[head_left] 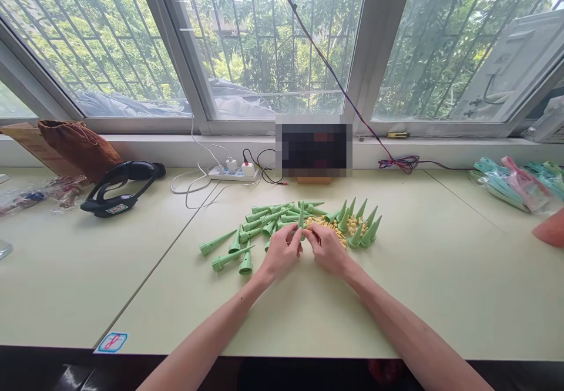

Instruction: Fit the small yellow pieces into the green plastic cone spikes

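My left hand (284,253) is closed round the base of a green cone-shaped spike (301,219) that points upward. My right hand (326,249) is beside it, fingers pinched at the spike's base, on something too small to name. Just beyond my fingers lies a heap of small yellow pieces (330,225). Several green spikes (255,226) lie flat on the table to the left of my hands. Several green cones (361,226) stand upright to the right of the yellow heap.
The pale green table (423,285) runs under a window sill. On it are a black headset (121,186) and a brown bag (77,147) at the left, a white power strip (233,172) with cables, and bagged pastel clips (515,185) at the right.
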The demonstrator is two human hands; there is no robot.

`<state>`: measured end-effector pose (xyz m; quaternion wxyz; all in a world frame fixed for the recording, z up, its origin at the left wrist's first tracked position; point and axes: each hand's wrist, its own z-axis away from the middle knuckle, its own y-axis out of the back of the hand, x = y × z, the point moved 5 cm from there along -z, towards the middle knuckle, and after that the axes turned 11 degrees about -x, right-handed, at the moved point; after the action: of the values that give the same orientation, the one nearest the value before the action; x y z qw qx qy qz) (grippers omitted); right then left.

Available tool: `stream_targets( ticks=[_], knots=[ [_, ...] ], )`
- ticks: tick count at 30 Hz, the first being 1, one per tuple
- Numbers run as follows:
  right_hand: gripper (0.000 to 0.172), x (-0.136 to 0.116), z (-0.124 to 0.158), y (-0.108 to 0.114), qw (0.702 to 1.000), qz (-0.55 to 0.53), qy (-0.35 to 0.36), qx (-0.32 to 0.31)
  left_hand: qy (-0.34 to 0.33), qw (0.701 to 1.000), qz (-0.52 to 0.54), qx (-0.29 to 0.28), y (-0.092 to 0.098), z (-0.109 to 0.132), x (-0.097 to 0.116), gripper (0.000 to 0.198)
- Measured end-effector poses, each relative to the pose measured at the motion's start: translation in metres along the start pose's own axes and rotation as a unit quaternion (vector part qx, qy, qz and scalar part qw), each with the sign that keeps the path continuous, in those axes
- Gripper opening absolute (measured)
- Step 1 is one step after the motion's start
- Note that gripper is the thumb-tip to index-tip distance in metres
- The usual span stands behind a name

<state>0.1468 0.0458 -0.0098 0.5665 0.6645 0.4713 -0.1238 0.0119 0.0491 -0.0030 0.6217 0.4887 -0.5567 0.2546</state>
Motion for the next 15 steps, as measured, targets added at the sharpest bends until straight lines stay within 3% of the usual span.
stream_targets(
  ticks=[8, 12, 15],
  knots=[
    [0.031, -0.001, -0.002, 0.007, 1.000, -0.013, 0.001, 0.005, -0.029, 0.993, -0.114, 0.027, 0.002, 0.002, 0.008, 0.033],
    [0.032, 0.002, -0.001, 0.015, 0.998, -0.021, -0.011, 0.052, -0.029, 0.980, -0.185, 0.062, 0.003, 0.004, 0.011, 0.046],
    [0.029, 0.008, -0.001, 0.019, 0.996, -0.004, -0.025, 0.086, -0.027, 0.968, -0.244, 0.043, 0.001, 0.006, 0.011, 0.050]
  ],
)
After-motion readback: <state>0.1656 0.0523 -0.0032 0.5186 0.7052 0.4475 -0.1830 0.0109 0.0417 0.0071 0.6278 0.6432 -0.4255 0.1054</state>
